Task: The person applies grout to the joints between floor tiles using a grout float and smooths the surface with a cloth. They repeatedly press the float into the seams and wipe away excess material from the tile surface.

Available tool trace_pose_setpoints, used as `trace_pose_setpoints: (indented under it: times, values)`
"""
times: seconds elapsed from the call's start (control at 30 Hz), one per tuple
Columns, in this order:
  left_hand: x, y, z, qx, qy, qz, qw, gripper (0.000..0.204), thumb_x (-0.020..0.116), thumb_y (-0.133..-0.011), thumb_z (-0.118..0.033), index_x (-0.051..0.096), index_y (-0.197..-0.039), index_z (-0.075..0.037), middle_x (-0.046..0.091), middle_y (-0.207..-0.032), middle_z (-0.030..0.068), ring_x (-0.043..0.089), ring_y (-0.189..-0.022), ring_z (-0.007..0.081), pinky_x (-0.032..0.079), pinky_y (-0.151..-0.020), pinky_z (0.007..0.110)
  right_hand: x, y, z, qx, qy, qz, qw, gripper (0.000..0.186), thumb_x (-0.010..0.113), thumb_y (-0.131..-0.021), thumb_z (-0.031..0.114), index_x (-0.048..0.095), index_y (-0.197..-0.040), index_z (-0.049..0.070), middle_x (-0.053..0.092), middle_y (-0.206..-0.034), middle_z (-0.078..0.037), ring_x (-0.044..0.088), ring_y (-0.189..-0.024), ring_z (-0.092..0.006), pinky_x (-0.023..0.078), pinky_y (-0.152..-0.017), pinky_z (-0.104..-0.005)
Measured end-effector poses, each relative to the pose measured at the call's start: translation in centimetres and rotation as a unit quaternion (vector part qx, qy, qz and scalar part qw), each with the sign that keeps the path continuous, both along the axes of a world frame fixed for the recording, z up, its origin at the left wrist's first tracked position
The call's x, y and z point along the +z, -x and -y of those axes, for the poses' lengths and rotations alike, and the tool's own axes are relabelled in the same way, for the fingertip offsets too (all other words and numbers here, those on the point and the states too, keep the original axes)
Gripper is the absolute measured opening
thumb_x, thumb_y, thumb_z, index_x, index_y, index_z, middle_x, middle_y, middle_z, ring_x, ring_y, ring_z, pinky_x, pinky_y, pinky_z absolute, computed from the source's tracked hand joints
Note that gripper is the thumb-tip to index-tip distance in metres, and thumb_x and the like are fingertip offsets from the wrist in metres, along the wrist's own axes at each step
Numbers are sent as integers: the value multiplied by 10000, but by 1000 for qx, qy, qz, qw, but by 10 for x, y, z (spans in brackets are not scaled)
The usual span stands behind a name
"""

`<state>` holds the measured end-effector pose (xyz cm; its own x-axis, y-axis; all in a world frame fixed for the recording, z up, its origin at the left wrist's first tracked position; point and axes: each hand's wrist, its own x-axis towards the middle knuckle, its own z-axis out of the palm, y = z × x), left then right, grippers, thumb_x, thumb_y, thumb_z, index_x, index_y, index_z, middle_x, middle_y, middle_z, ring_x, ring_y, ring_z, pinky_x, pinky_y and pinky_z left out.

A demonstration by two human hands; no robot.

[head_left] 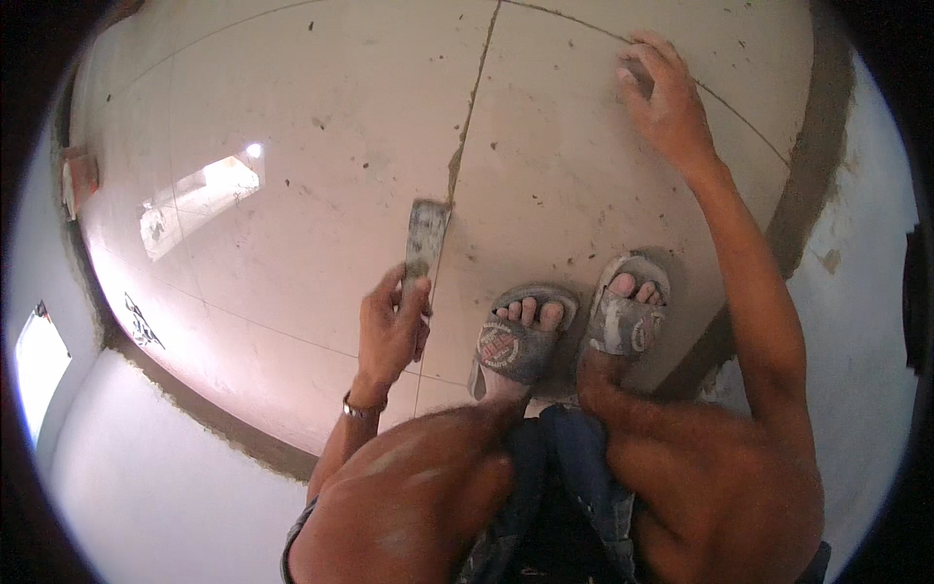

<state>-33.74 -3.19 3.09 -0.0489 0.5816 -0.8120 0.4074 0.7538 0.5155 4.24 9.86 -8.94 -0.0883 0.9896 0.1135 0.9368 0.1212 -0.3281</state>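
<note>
In the head view, your left hand (394,321) is closed around the handle of a flat scraper (426,234), whose blade end meets a dark joint (471,107) in the pale, glossy tiled floor (341,117). Your right hand (671,102) is curled above or on the tiles at upper right; whether it grips anything cannot be told. Dark crumbs (493,146) dot the surface. Rough grey-brown strips (832,127) border the floor beside whitish walls (146,467); a bright reflection (204,200) lies at left.
</note>
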Motion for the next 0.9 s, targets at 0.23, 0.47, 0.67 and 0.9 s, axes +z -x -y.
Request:
trace_pose_setpoints:
  times: [0.23,0.47,0.67,0.9]
  values:
    - [5,6,-9,2,16,-14,1000,455,672,-995,-294,615,-1317,22,604,-721,43,513,-447,63,375,-350,244,-4,1,3,-30,5,-10,999,377,602,-986,230,600,-1295,15,553,-1383,-166,516,-1287,-362,406,-1122,-459]
    - [3,53,-51,-179,-17,-120,976,485,725,-953,-359,664,-1336,-67,715,-764,65,565,-489,65,436,-382,254,13,1,2,-28,57,-58,996,402,604,-989,255,596,-1296,-5,579,-1358,-193,546,-1250,-372,416,-1109,-443]
    - [3,66,-92,-274,-18,-128,953,389,705,-961,-394,732,-1253,-139,695,-645,28,531,-440,63,437,-398,262,15,-11,10,-69,77,-56,993,387,593,-999,278,616,-1265,-1,594,-1332,-211,575,-1232,-372,432,-1094,-451]
    - [-10,28,-200,-506,-17,-113,855,331,702,-961,-362,751,-1221,-162,655,-605,35,494,-403,74,407,-372,253,18,-8,15,-71,111,-82,988,403,597,-990,252,605,-1299,-6,562,-1383,-250,510,-1336,-387,391,-1138,-463]
